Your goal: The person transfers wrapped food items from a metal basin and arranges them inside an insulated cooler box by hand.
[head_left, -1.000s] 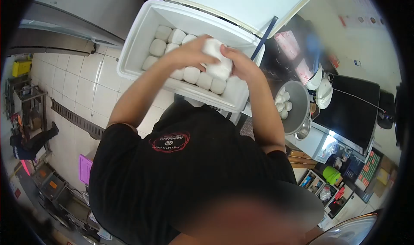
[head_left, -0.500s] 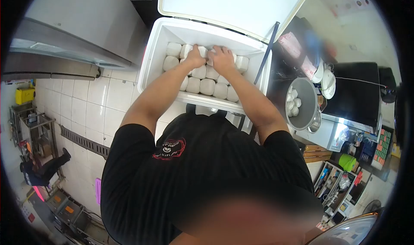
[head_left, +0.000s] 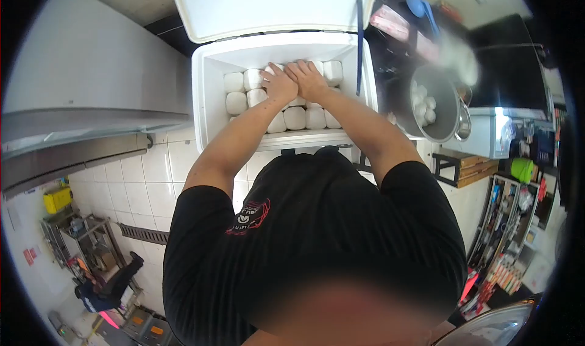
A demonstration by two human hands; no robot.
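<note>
A white cooler box [head_left: 206, 96] holds rows of rounded white blocks that look like dough balls [head_left: 295, 118]. My left hand [head_left: 281, 85] lies on the balls in the back rows, its fingers spread. Right beside it, my right hand [head_left: 309, 80] rests on neighbouring balls, with fingers stretched toward the back wall. The inner edges of both hands touch. The balls directly beneath my palms are hidden.
The box's lid [head_left: 268, 7] stands raised behind it, with a dark strap [head_left: 359, 47] at the right. A grey pot [head_left: 448, 105] holding more white balls is on the right. A large steel appliance [head_left: 122, 59] stands left. Another person [head_left: 106, 288] is far left.
My hands have come together and flattened over the balls. The view has turned, so the box sits straighter and farther left. A white item near the pot is blurred.
</note>
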